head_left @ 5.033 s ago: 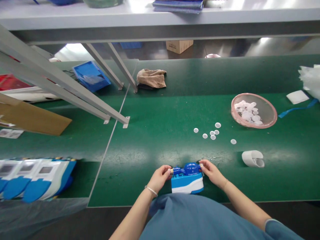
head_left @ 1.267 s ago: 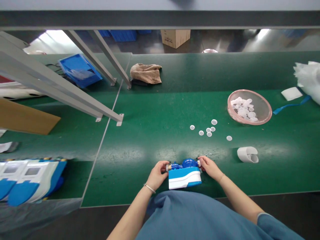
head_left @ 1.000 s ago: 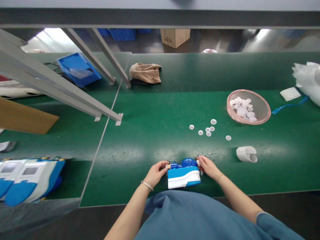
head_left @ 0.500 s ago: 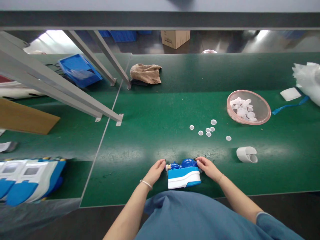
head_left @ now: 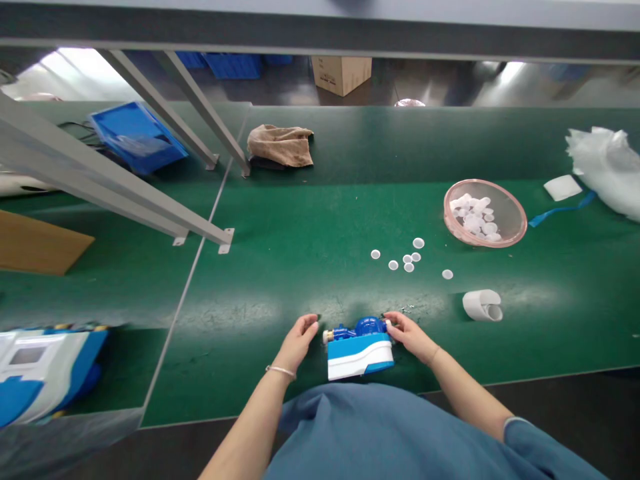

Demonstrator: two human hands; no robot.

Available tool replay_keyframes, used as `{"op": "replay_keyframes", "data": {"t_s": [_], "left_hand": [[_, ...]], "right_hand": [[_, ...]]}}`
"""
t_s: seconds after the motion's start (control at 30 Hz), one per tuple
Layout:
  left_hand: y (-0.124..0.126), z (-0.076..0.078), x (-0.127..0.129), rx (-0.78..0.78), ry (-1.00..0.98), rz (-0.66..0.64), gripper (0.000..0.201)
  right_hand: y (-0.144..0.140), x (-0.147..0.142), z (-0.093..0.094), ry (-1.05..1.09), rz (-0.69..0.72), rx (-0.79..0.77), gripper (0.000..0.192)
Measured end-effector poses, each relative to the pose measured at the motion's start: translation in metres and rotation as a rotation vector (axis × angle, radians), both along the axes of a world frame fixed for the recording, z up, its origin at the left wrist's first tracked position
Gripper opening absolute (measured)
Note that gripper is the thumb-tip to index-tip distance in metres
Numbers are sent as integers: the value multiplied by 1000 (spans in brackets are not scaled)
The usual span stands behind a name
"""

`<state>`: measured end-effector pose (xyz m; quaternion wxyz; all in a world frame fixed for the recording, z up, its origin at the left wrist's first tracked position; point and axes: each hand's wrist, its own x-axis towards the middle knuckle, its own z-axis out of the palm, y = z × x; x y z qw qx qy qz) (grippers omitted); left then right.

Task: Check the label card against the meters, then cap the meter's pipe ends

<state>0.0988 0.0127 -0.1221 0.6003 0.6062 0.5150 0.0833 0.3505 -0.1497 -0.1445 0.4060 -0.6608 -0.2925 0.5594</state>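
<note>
- Head view, near edge of the green table (head_left: 310, 227): a blue-and-white water meter (head_left: 360, 347) standing just in front of the blue-clad torso, blue body up top, white-and-blue housing facing the wearer, a brass threaded end with a white cap poking out at its left.
- Left hand (head_left: 297, 341) just beside that left end, palm turned toward the meter, fingers (head_left: 307, 325) loosely curved and apart, closed on nothing; hard to tell whether the fingertips touch the cap. Thin bracelet at the wrist, bare forearm running down and left to the frame's bottom.
- Right hand (head_left: 409, 333) at the meter's right end, fingers (head_left: 393, 321) bent and closed together against the fitting there; forearm angling down and right into a short blue sleeve.
- Beyond the meter, well apart: 6 small white discs (head_left: 407, 259) scattered flat on the table, and a pink bowl (head_left: 515, 230) holding more of them.
- White roll of tape (head_left: 481, 305) lying on its side to the right of the right hand.
- Far side: crumpled tan cloth (head_left: 280, 145), blue tray (head_left: 135, 137), grey slanted frame struts (head_left: 125, 197).
- Far right: white plastic bags (head_left: 605, 170).
- Lower left: more blue-and-white meters (head_left: 45, 367) lying side by side.
</note>
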Motion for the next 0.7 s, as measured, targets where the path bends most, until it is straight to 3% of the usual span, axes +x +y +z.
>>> {"op": "replay_keyframes", "data": {"t_s": [0.1,0.17,0.23,0.3,0.4,0.5,0.63,0.7], "left_hand": [[3,-1,1,-63,117,-252,41],[3,-1,2,-62,82,-333,40],[2,-1,1,-33,26,-311,40],[1,-1,-1,-11,13,-242,46],[3,0,-1,-31,62,-187,50],[7,3,4,-71,102,-305,47],[19,-3,10,-23,89,-387,46],[26,-13,12,120,93,-370,44]], "right_hand": [[6,0,4,-222,110,-44,41],[11,0,5,-427,155,-137,52],[14,-1,5,-544,181,-236,60],[14,0,4,-526,162,-275,59],[10,3,4,-375,88,-131,38],[13,4,9,-346,116,23,29],[33,5,12,-639,223,-81,38],[42,8,9,-757,250,-176,46]]}}
